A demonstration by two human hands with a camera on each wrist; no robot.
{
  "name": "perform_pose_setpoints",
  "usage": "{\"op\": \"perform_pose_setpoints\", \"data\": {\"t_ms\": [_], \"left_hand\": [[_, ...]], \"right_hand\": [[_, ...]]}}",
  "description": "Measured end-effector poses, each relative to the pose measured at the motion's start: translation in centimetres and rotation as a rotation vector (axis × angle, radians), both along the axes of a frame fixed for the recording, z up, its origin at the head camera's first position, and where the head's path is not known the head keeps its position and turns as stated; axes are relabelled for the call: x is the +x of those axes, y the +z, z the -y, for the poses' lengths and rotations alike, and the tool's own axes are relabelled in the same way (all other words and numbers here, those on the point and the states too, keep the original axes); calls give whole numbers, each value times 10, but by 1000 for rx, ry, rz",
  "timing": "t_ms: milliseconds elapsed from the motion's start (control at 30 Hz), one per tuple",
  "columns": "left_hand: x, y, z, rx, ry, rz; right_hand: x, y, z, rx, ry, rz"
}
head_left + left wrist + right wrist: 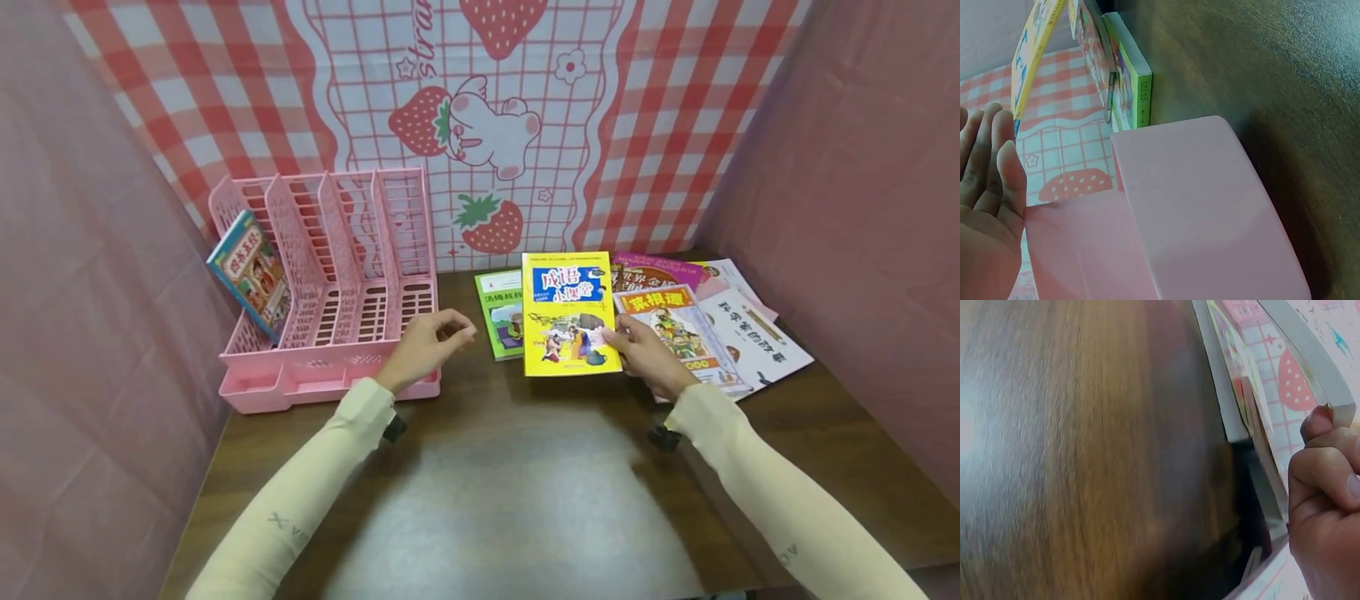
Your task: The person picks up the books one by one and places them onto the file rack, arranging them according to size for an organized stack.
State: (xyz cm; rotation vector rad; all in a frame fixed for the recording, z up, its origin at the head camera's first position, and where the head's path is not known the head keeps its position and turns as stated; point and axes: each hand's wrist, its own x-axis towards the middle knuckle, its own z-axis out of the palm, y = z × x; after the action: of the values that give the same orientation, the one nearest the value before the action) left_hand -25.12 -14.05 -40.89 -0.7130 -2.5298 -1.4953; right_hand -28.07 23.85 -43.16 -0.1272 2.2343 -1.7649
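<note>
My right hand (648, 354) grips a yellow picture-covered book (573, 312) by its right edge, thumb on the front cover. It is held up with its cover toward me, overlapping a green book (498, 321) behind it. In the right wrist view, curled fingers (1322, 469) pinch the corner of the book (1316, 353). My left hand (427, 346), holding nothing, hovers by the right front of a pink slotted book rack (262, 367). Its fingers are loosely bent in the left wrist view. A blue-edged book (258, 279) leans in the rack's leftmost slot.
Several books lie overlapping at the back right, among them an orange-titled one (675, 329), a purple one (652, 271) and a white one (753, 337). Behind the wooden table (517, 492) hangs a checked strawberry cloth (495, 125); pink curtains (840, 183) border both sides.
</note>
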Motion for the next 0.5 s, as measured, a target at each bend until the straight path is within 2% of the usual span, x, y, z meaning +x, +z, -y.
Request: {"op": "perform_pose_setpoints", "data": {"t_ms": [200, 500], "left_hand": [[2, 0, -10, -49, -14, 84], [3, -6, -29, -122, -86, 226]], "right_hand": [[0, 0, 10, -75, 33, -21], [1, 5, 26, -78, 58, -37]]}}
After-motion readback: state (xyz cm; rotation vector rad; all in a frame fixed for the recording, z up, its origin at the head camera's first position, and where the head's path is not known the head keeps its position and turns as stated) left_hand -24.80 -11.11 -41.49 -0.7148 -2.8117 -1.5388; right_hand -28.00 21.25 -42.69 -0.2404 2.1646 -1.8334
